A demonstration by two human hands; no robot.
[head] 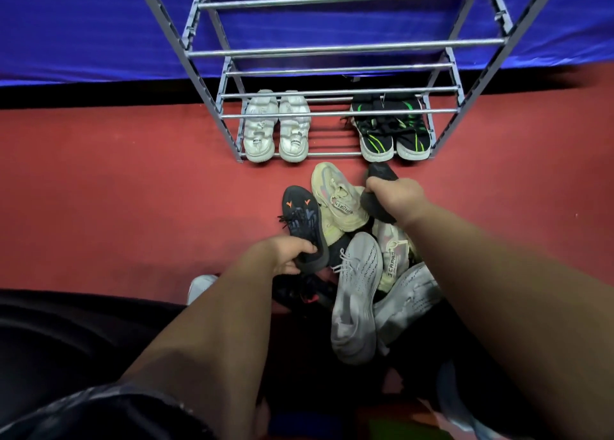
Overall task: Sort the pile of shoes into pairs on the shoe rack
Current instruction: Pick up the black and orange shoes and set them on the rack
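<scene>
A grey metal shoe rack point(229, 116) stands on the red floor. Its bottom shelf holds a white pair point(275, 126) on the left and a black-and-green pair point(392, 131) on the right. In front lies a pile of shoes: a cream sneaker point(335, 197), a second cream sneaker point(393, 250), two grey sneakers point(357, 293) and a dark shoe with a red spot point(299, 290). My left hand point(289, 253) grips the heel of a black sneaker with orange marks point(300, 217). My right hand point(397, 195) holds another black shoe point(380, 174) just in front of the rack.
A blue cloth point(99, 24) hangs behind the rack down to a black strip. The rack's upper bars point(345, 46) carry nothing. Red floor point(133, 190) lies open left and right of the pile. My dark-clothed knee point(66, 340) fills the lower left.
</scene>
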